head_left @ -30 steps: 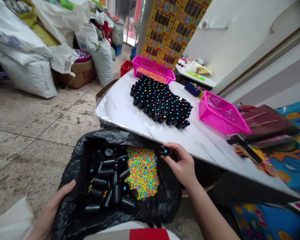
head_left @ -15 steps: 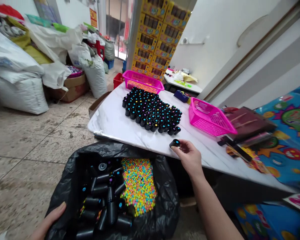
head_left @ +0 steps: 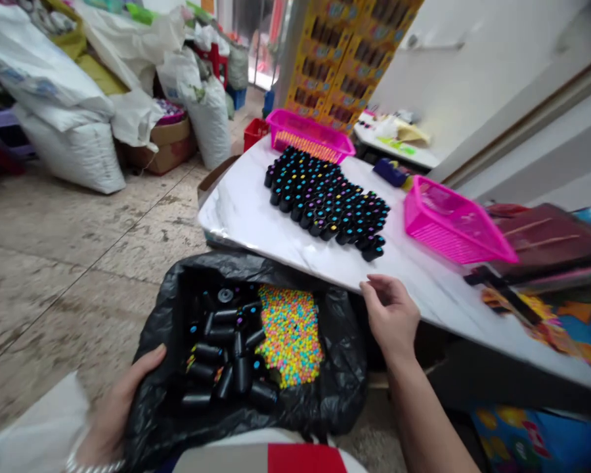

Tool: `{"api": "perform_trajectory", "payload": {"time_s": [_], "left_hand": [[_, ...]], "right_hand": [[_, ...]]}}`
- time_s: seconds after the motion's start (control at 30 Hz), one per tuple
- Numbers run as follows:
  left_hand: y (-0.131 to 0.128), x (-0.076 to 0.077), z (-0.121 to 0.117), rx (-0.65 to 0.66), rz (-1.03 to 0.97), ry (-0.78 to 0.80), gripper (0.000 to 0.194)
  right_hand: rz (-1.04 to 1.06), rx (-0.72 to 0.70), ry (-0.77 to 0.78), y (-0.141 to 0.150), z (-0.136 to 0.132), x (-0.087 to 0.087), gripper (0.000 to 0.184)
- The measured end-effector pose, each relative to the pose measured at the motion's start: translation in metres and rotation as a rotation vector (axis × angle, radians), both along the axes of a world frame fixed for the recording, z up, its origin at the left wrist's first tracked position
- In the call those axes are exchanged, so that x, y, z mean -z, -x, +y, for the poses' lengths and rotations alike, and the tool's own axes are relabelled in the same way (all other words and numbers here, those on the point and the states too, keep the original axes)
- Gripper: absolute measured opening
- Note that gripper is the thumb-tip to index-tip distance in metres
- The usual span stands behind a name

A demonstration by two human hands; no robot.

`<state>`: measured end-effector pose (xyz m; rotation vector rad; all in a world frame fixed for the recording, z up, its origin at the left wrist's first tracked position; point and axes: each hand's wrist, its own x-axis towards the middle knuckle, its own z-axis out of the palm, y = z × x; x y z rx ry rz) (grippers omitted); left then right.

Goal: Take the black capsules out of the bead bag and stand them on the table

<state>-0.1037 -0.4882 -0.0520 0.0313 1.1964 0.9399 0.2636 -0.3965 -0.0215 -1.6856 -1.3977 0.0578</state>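
A: Setting: speckled stone floor [head_left: 79, 263], low white marble-look table [head_left: 256, 217] at right, white wall behind it.

B: What is in hand?

A: A black plastic bag [head_left: 177, 420] lies open in the person's lap, just below the near table edge. Inside, left half: loose black tubes [head_left: 226, 368] lying every way, some with coloured ends. Right half: a heap of small multicoloured beads [head_left: 290, 332], touching the tubes.

B: Hands?

A: Left hand [head_left: 123, 407] grips the bag's left rim, fingers curled over the plastic, pinching it. Right hand [head_left: 391, 315] hovers above the bag's right rim, at the table edge; fingers loosely curled, half spread, nothing visible between them.

B: And on the table?

A: A dense block of upright black tubes [head_left: 325, 200], coloured dots on top, standing in rows mid-table. The nearest one stands at the block's near right corner, apart from the right hand. Two pink mesh baskets: one [head_left: 308, 135] at the far end, just behind the block; one [head_left: 453, 223] to the right, tilted, near the block but not touching.

B: Further out?

A: Right of the tilted basket, a dark brown flat case [head_left: 546, 240], blurred. Behind the table, stacked yellow display cartons [head_left: 345, 66]. Across the floor at left, large white sacks [head_left: 69, 138], a cardboard box [head_left: 160, 141], a red crate [head_left: 253, 131].
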Motion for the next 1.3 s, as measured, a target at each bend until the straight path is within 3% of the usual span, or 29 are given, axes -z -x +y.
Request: {"api": "perform_trajectory", "payload": {"time_s": [0.1,0.17,0.27,0.4,0.5,0.7,0.77,0.87,1.13,1.23,1.3], "left_hand": [[-0.001,0.008,-0.004,-0.119,-0.078,0.069,0.015],[-0.003,0.009,-0.004,-0.131,-0.062,0.059,0.019],[-0.005,0.006,-0.002,-0.106,-0.023,0.034,0.022],[-0.004,0.006,-0.002,-0.121,-0.056,0.007,0.023],[-0.001,0.010,-0.004,-0.114,-0.046,0.002,0.024],[0.003,0.015,-0.002,-0.117,-0.065,0.017,0.028],[0.002,0.014,-0.001,-0.124,-0.072,0.025,0.027],[0.001,0.013,-0.001,-0.112,-0.082,0.045,0.026],[-0.002,0.011,-0.001,-0.175,-0.033,0.116,0.033],[-0.006,0.007,-0.001,-0.169,0.020,0.096,0.034],[-0.007,0.006,-0.001,-0.172,0.049,0.082,0.035]], "right_hand": [[-0.170,-0.406,0.128,0.042,-0.023,-0.001,0.010],[-0.247,-0.677,0.269,0.069,-0.030,0.002,0.010],[-0.430,-0.901,0.403,0.101,-0.031,0.017,0.017],[-0.810,-0.986,0.412,0.121,-0.024,0.037,0.031],[-0.830,-1.000,0.427,0.111,-0.015,0.037,0.027],[-0.870,-0.887,0.442,0.073,0.000,0.036,0.023],[-0.794,-0.955,0.491,0.072,-0.003,0.041,0.026],[-0.469,-1.036,0.532,0.074,-0.013,0.041,0.030],[0.425,-0.857,0.562,0.056,-0.028,0.026,0.033],[0.547,-0.857,0.584,0.055,-0.028,0.026,0.032],[0.516,-0.836,0.571,0.056,-0.028,0.023,0.031]]}}
